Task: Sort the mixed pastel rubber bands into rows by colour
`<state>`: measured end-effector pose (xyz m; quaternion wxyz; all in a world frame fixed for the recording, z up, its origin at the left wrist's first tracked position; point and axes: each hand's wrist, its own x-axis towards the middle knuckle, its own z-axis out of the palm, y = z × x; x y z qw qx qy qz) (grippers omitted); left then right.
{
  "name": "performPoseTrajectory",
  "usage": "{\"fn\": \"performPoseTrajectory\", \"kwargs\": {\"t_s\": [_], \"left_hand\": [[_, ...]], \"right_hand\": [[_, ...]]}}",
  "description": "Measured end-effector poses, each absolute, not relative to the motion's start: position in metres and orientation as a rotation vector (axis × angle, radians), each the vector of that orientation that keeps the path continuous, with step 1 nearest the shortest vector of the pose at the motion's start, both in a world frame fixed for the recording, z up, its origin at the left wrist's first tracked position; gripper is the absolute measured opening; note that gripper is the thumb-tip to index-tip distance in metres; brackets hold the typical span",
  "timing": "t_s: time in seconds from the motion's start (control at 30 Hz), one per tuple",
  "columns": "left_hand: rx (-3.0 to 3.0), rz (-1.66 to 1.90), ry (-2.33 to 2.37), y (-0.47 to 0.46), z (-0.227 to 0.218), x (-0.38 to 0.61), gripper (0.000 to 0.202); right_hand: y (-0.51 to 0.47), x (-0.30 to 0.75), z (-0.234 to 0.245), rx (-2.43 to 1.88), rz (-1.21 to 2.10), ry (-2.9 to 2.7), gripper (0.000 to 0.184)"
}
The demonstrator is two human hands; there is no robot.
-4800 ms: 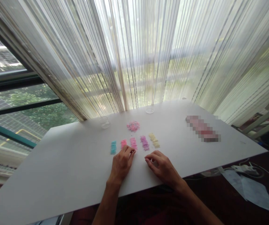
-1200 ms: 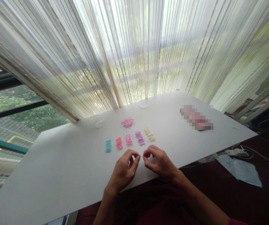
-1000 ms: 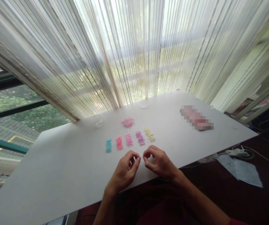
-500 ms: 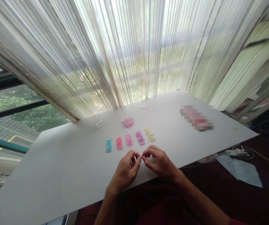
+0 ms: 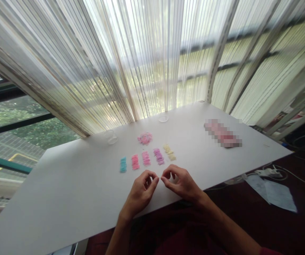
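Above the table's near edge, my left hand (image 5: pixel 142 191) and my right hand (image 5: pixel 180 182) face each other, fingertips almost meeting. Each is pinched closed, thumb against forefinger; whatever lies between the tips is too small to make out. Just beyond them, small coloured pieces lie in separate rows: a teal row (image 5: pixel 123 165), a coral row (image 5: pixel 135 162), a pink row (image 5: pixel 146 158), a purple row (image 5: pixel 158 156) and a cream row (image 5: pixel 170 152). Behind these rows is a loose pile of pink pieces (image 5: pixel 145 138).
The white table (image 5: pixel 70 184) reaches back to a striped sheer curtain (image 5: pixel 152 60). Two clear round dishes or lids, one left (image 5: pixel 112 138) and one centre (image 5: pixel 163 118), stand near its far edge. A blurred-out pink item (image 5: pixel 223 134) lies right. Cables (image 5: pixel 271 173) run beside the table.
My hands have drawn slightly apart, leaving a small gap between the fingertips. The curtain on the right has shifted. The coloured rows and the pile look the same.
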<state>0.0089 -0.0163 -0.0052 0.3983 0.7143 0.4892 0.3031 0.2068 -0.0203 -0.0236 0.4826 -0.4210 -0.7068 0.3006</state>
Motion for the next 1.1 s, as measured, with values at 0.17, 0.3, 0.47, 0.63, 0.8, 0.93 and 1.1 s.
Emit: {"fn": "performPoseTrajectory", "kwargs": {"t_s": [0.17, 0.3, 0.47, 0.63, 0.8, 0.93, 1.1], "left_hand": [[1.807, 0.78, 1.254, -0.0157, -0.0051, 0.0063, 0.028], [1.799, 0.782, 1.258, -0.0152, -0.005, 0.0046, 0.028], [1.819, 0.792, 1.256, -0.0152, -0.0047, 0.0037, 0.028], [1.865, 0.804, 1.256, -0.0163, -0.0028, 0.0037, 0.027], [1.879, 0.787, 1.205, -0.0172, -0.0004, 0.0033, 0.025], [1.873, 0.771, 1.257, -0.0161, -0.0013, 0.0018, 0.029], [1.903, 0.835, 1.321, -0.0139, -0.0029, 0.0002, 0.027]], "right_hand": [[-0.02, 0.2072, -0.0225, -1.043, 0.749, -1.715, 0.008], [-0.0202, 0.2079, -0.022, -1.058, 0.783, -1.708, 0.01], [-0.0205, 0.2083, -0.0228, -1.054, 0.795, -1.714, 0.012], [-0.0213, 0.2086, -0.0231, -1.027, 0.777, -1.741, 0.012], [-0.0207, 0.2089, -0.0237, -0.982, 0.784, -1.763, 0.012], [-0.0196, 0.2084, -0.0245, -0.994, 0.807, -1.741, 0.011], [-0.0191, 0.2078, -0.025, -1.03, 0.801, -1.728, 0.01]]}}
